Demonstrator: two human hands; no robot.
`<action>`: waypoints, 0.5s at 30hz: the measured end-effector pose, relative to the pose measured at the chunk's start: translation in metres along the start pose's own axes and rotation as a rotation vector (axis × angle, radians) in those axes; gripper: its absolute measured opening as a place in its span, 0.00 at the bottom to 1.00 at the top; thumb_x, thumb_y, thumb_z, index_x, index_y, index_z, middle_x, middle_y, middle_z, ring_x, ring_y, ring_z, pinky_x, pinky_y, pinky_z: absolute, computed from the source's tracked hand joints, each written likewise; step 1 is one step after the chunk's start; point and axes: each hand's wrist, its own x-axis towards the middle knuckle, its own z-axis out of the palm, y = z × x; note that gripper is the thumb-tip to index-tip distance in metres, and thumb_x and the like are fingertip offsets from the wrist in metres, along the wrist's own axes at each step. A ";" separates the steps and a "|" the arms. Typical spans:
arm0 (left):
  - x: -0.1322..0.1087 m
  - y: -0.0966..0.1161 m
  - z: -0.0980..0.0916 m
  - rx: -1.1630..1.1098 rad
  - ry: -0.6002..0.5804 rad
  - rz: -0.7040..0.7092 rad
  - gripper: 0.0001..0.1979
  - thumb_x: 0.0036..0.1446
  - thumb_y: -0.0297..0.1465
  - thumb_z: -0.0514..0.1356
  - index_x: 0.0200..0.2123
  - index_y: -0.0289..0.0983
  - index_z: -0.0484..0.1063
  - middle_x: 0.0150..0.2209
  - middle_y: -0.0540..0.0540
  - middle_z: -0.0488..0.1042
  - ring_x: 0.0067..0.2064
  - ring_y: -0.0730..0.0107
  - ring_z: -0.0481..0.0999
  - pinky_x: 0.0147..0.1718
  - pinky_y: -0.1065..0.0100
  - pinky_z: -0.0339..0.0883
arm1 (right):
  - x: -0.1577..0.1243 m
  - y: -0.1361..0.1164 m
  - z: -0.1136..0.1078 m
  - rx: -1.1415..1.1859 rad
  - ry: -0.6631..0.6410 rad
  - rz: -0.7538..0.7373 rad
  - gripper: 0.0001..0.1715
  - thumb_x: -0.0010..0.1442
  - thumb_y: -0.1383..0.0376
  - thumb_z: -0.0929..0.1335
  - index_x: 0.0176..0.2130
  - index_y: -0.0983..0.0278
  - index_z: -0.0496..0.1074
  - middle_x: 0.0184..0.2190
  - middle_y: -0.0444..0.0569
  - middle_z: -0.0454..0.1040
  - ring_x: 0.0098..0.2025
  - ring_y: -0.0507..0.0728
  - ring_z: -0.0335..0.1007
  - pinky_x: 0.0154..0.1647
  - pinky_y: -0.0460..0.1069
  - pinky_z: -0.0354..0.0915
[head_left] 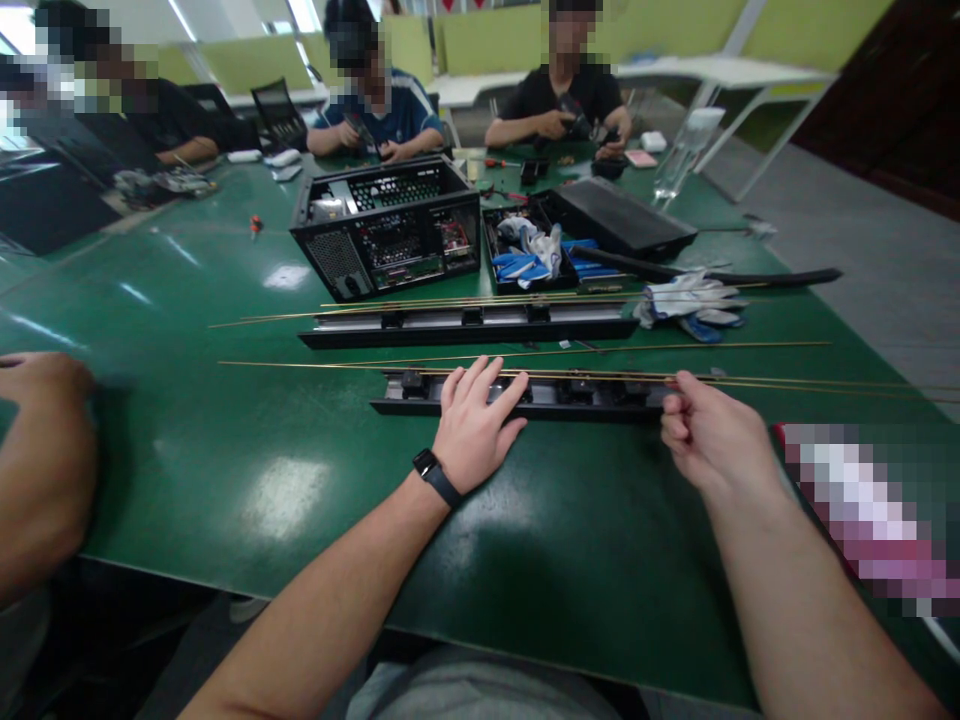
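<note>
My left hand (480, 420), with a black watch (436, 477) on the wrist, lies with spread fingers on the nearer black channel rail (600, 410) and the thin brass rods over it. At the rail's right end, my right hand (701, 425) pinches a thin brass rod (787, 382) between thumb and forefinger, the other fingers curled. Several black blocks sit inside the rail. Behind it lies a second black rail (465, 330), with more thin rods along its far edge. Another rod (757, 345) rests between the two rails.
An open computer case (390, 230), a tray of gloves (529, 250), a black flat box (622, 215), a black tube (780, 277) and loose gloves (694, 300) lie beyond. A bottle (686, 155) stands back right. Another person's arm (45, 460) rests at left; people sit opposite.
</note>
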 end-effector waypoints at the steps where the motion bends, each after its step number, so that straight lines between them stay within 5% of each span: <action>1: 0.000 0.000 0.000 0.000 -0.004 -0.003 0.34 0.80 0.32 0.77 0.85 0.51 0.82 0.87 0.33 0.78 0.90 0.32 0.74 0.90 0.31 0.64 | 0.001 0.000 -0.001 0.001 0.005 -0.001 0.25 0.74 0.56 0.88 0.39 0.57 0.75 0.25 0.38 0.73 0.18 0.47 0.60 0.15 0.41 0.51; 15: 0.002 0.003 -0.005 0.019 -0.049 -0.025 0.35 0.80 0.33 0.77 0.85 0.52 0.82 0.88 0.32 0.77 0.90 0.31 0.73 0.90 0.29 0.62 | -0.008 -0.006 0.006 -0.013 0.022 0.038 0.19 0.79 0.61 0.84 0.39 0.59 0.78 0.25 0.37 0.72 0.16 0.46 0.58 0.13 0.40 0.48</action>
